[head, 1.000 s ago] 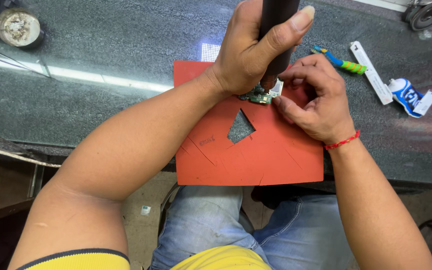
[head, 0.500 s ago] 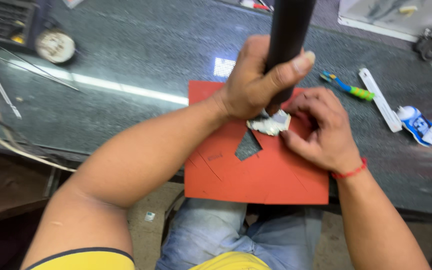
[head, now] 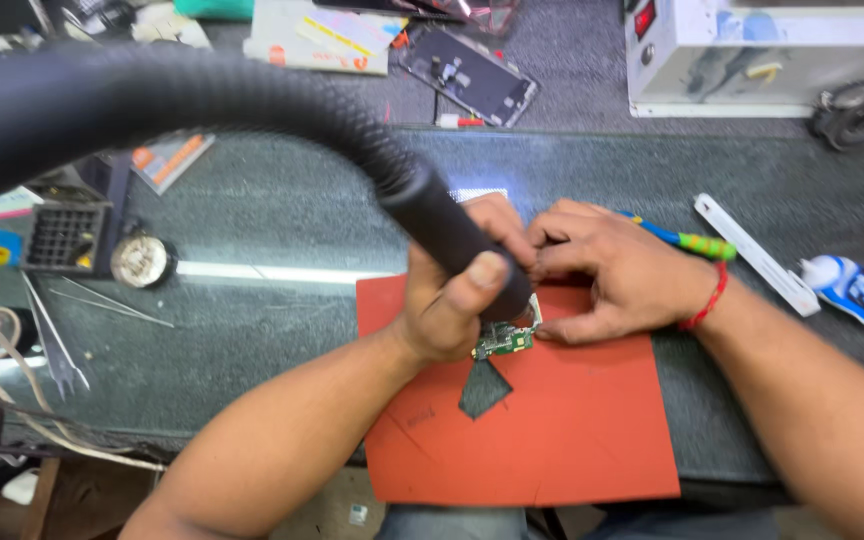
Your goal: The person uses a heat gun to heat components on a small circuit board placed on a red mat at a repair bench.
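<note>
Circuit board, small and green, sits on the red mat near the mat's upper edge, right beneath both hands. Left hand comes in from below, forearm angled up across the mat, fingers wrapped tight around the black handle of a hot-air tool, thumb pressed flat along its top. The handle slants down toward the board, its nozzle end hidden behind the fist, and a thick ribbed black hose arcs away up and left across the view. Right hand reaches in from the right, a red thread on its wrist, fingers curled and bunched, fingertips touching the board's right edge just beside the left fist; whether it pinches anything small there, I cannot tell.

Green board, now: metal shielding glints on its upper part, and it lies flat, partly covered by the left hand. Just below it the mat has a dark triangular cut-out.

Around the bench: a white and blue tube lies at the far right, beside a flat white plastic strip. A tool with a green and blue grip pokes out behind the right hand. At the back, an opened phone lies dark and flat, next to a pale packet with yellow and orange patches. A white box unit with a red switch stands at top right. At the left, a round metal tin sits beside a black gridded holder, with tweezers below.
</note>
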